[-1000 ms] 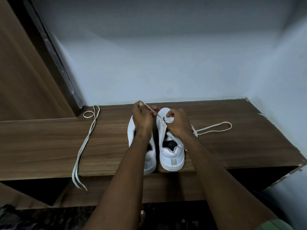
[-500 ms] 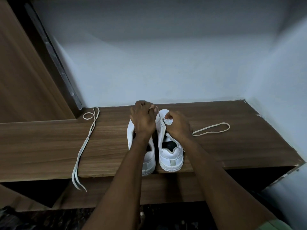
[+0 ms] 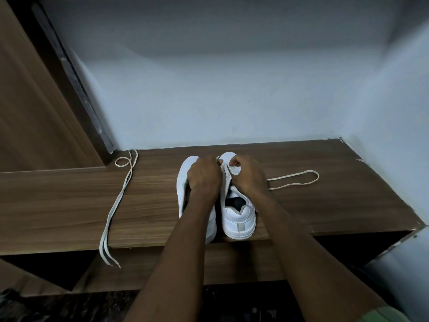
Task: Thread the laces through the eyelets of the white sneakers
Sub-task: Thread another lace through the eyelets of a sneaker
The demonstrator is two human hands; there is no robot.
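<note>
From the head view I saw two white sneakers (image 3: 239,219) side by side on the wooden shelf (image 3: 69,205). My left hand (image 3: 204,176) pinched a lace end; my right hand (image 3: 249,175) gripped the right shoe's eyelet flap. No legible branding.

Home: wooden shelf (image 3: 69,201), painted wall (image 3: 232,89)

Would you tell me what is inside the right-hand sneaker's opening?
Inside the right sneaker only a dark lining shows at the heel; further forward, the right hand covers the interior.
</note>
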